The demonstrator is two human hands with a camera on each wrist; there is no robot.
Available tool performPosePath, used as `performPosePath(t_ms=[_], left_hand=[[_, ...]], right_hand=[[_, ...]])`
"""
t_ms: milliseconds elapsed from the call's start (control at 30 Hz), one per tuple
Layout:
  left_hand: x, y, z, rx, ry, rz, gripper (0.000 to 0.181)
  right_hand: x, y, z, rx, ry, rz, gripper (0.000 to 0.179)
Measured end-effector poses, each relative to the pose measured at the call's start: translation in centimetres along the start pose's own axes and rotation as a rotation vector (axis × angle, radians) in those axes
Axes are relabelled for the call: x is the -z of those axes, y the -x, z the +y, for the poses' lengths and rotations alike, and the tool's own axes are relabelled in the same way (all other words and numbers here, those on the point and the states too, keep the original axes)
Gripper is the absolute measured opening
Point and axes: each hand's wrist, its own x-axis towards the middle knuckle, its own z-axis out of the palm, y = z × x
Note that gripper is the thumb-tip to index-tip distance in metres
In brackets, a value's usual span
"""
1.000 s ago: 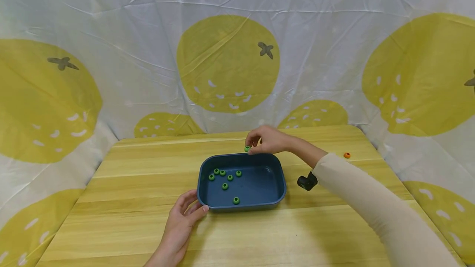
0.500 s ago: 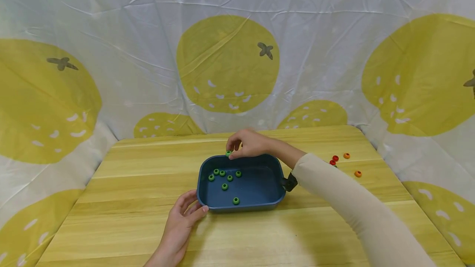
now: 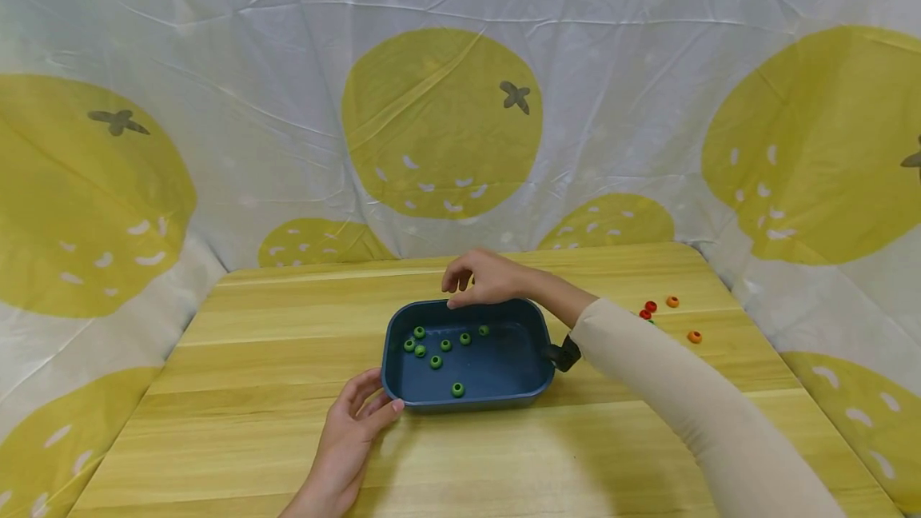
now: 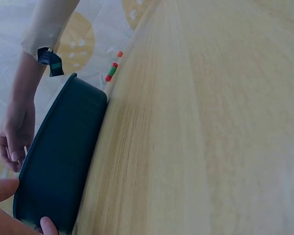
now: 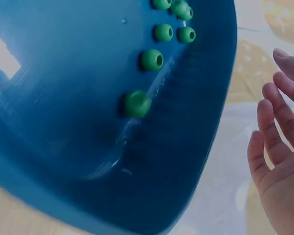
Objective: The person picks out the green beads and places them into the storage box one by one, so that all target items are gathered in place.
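Note:
A dark blue rectangular box (image 3: 496,368) stands on the table with several green beads (image 3: 436,361) scattered over its floor. My left hand (image 3: 347,436) grips the box at its near left corner, thumb at the rim and fingers along the outer wall. Over the far rim hovers my right hand (image 3: 491,276), its fingers loosely bent and nothing between them. In the right wrist view that hand (image 5: 284,161) is beyond the box wall, and one green bead (image 5: 137,104) lies closest to the camera inside the box.
On the table (image 3: 273,390), right of the box, lie red beads (image 3: 651,307), orange beads (image 3: 694,337) and a green one partly behind the sleeve (image 3: 647,374). A black wrist device (image 3: 565,353) overlaps the box's right edge. A lemon-patterned cloth (image 3: 612,118) hangs behind the table.
My right hand moved left along the far rim with a green bead, then let it go into the box. Some beads inside have shifted. The left hand stayed put.

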Motion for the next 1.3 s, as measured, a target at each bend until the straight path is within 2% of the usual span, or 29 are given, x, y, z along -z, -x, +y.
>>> performPosePath(t_ms=[600,1000,1300], left_hand=[[-0.1,0.1,0.2,0.01,-0.013,0.004,0.063],[-0.1,0.0,0.2,0.006,-0.017,0.007,0.062],[-0.1,0.0,0.0,0.005,-0.01,0.006,0.063]], right_hand=[[1.9,4.8,1.7,-0.054,-0.021,0.09,0.02],[2.8,8.7,3.2,-0.147,-0.072,0.143,0.023],[3.2,11.2,4.2,-0.19,-0.046,0.174,0.022]])
